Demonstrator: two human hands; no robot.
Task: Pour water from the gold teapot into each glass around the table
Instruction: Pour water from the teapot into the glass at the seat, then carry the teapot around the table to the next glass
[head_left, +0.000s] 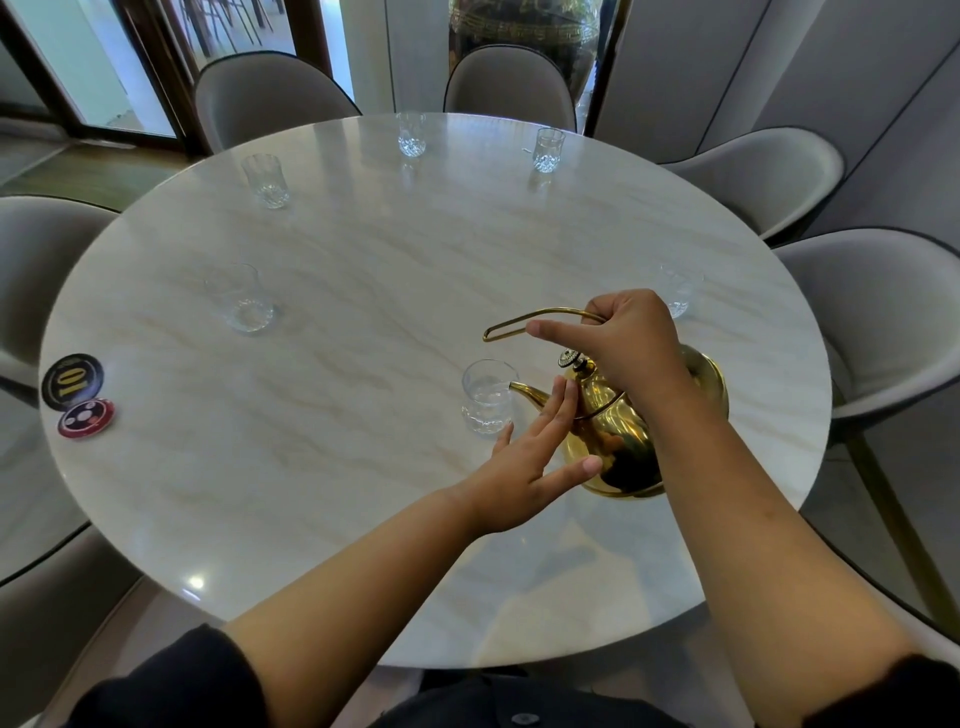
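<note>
Now the right hand (631, 338) grips the handle (524, 318) of the gold teapot (618, 447), the left hand (524, 470) open against it. Overtilting may overflow the glass (485, 410).

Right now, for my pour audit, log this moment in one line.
right hand: grips teapot handle | left hand: touches teapot | spout: at nearest glass

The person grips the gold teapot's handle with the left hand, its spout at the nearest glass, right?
Not quite. The head view shows the right hand gripping the handle of the gold teapot; the left hand only touches its body with straight fingers. The spout is at the nearest glass.
</note>
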